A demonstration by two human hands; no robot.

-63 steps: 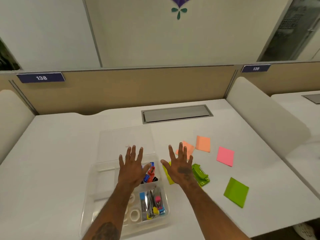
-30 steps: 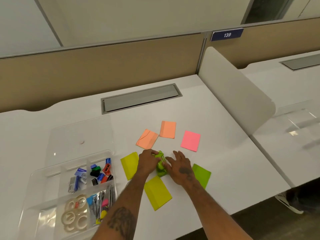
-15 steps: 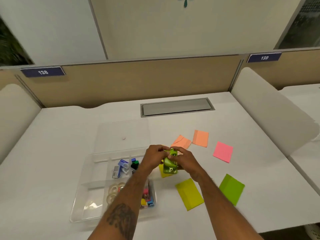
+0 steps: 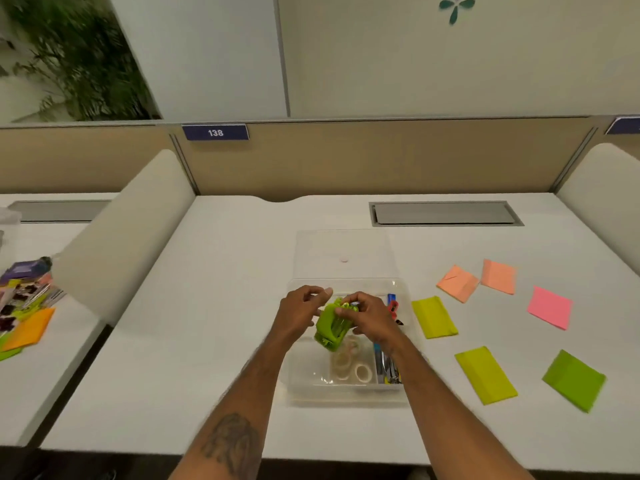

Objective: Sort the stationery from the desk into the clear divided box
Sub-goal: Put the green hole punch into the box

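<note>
Nearest you, the near wall of the clear divided box (image 4: 346,398). Just behind it is the near-left cell with the tape rolls (image 4: 349,368), and the near-right cell holds the pens (image 4: 386,367). Above those, your two hands have the green stapler (image 4: 332,329) in the air over the box, not yet set down. Your right hand (image 4: 372,322) has its fingers curled round the far, upper end. Your left hand (image 4: 303,313) is curled against the left flank; I cannot tell whether it grips or only touches. The stapler's long axis runs near-left to far-right, with the low end toward you over the tape cell and the high end under your right fingers. So the drop is straight down and slightly away, and the right hand is the one carrying it. My guess is the far-left cell is the target, but your hands hide it. Turn the axis along the cell before you let go. The far-right cell shows the small sharpeners (image 4: 392,306). Beyond the box lies its lid (image 4: 343,254), flat on the desk (image 4: 225,306). Off to your right, still loose: yellow notes (image 4: 433,317), green note (image 4: 573,379), pink note (image 4: 549,308), orange notes (image 4: 457,284).
</note>
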